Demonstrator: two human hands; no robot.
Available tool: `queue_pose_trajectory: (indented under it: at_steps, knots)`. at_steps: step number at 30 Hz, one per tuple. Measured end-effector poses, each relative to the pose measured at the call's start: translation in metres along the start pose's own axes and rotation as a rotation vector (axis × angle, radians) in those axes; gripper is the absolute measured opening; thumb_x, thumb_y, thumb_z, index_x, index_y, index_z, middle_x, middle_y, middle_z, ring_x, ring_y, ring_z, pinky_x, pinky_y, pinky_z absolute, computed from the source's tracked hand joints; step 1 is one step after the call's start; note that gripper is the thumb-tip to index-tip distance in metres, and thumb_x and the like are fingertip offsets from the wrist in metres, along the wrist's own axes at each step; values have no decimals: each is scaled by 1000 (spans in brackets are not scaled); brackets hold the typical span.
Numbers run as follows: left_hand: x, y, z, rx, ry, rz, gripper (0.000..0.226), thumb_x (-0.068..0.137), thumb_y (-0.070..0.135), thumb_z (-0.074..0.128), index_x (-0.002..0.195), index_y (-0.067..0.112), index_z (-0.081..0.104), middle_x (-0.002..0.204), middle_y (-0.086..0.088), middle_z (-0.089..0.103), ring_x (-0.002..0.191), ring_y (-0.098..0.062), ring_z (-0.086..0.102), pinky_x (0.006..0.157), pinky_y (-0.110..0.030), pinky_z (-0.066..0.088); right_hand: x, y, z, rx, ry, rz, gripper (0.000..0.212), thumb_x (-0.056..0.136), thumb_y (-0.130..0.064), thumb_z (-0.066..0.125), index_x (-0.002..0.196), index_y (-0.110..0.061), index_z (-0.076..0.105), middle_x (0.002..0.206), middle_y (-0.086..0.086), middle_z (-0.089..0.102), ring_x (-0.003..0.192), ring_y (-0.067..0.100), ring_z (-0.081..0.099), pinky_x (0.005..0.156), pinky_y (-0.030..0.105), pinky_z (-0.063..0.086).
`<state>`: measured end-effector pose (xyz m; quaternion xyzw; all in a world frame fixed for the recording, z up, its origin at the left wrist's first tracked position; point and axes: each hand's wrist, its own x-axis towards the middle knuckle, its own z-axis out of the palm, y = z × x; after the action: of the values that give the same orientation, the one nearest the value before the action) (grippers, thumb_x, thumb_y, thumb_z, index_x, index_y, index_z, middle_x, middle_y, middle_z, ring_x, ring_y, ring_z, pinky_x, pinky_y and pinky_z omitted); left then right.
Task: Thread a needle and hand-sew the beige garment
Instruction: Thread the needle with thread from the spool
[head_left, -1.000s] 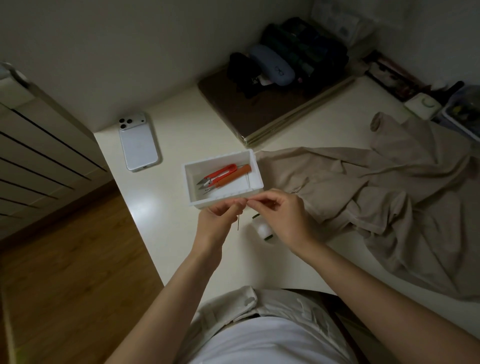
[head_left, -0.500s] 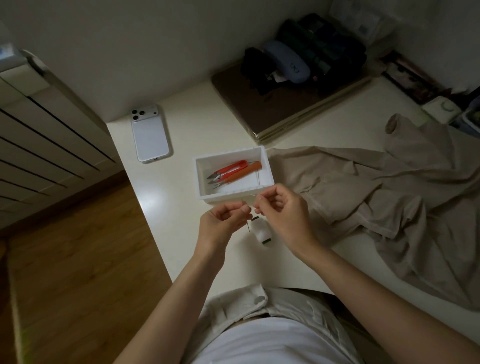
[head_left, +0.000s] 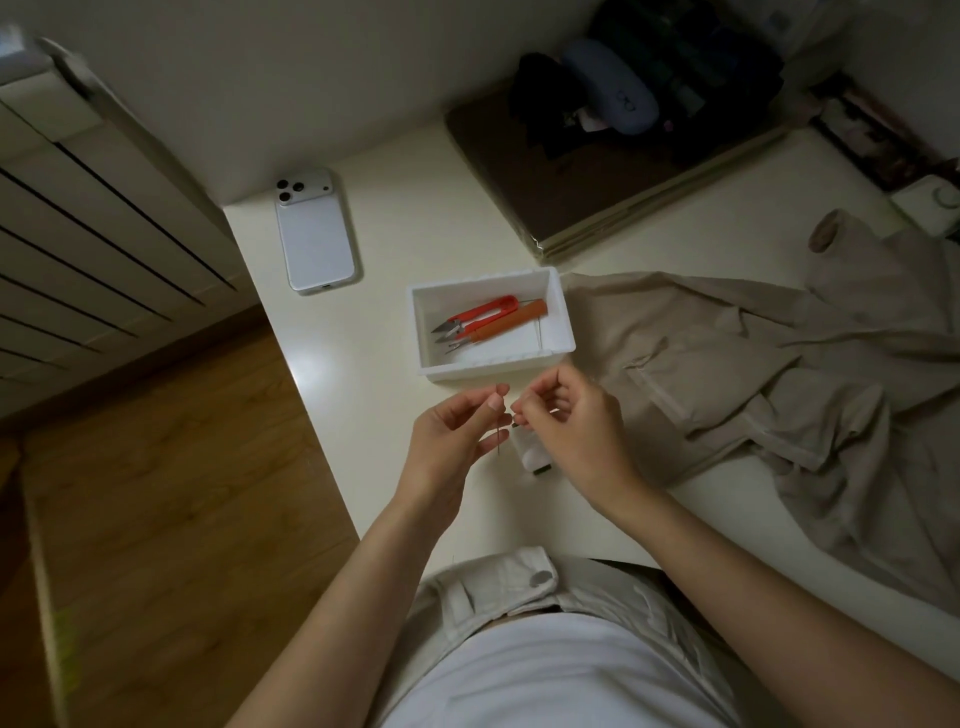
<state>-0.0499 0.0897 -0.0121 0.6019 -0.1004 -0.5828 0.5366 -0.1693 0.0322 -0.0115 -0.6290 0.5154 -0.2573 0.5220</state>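
1. Plainly, the threading step is in hand: both hands are raised just above the cream-white bench, close to the person's front where the eye can follow fine work.
2. The left hand has its grip closed on the thin steel needle, pinched between thumb and fingers and held roughly upright, probably so the eye end faces the other hand.
3. The right hand has its grip narrowed to a thumb-and-forefinger pinch just beside the needle. What it pinches is too fine to see; I judge it to be the thread, held short so the tip stays stiff.
4. A small white thread spool lies on the bench under the right hand, near enough to feed thread without tugging.
5. The shallow white plastic tray sits just beyond the hands, holding red thread snips and an orange-handled seam ripper ready for cutting.
6. The crumpled beige garment lies spread on the bench to the right, touching the tray's side, not yet stitched.
7. A white phone lies face down, well apart at the back left.
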Motion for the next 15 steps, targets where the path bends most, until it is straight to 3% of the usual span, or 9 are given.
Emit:
queue_pose_trajectory:
  at_steps: [10, 15]
  knots:
    - [6, -2, -4, 20, -4, -13, 10, 90, 12, 62, 88, 7, 70, 78, -3, 71, 76, -10, 67, 78, -25, 55, 3, 1, 6, -28, -51, 27, 17, 87, -10, 64, 75, -18, 56, 77, 5, 69, 75, 16, 68, 74, 35, 57]
    - [8, -3, -5, 35, 7, -15, 13, 91, 12, 60, 84, 9, 70, 73, 0, 70, 75, -9, 66, 85, -30, 52, 4, 2, 8, 6, -91, 26, 13, 89, -14, 62, 81, -22, 56, 80, 4, 69, 74, 14, 68, 72, 36, 57]
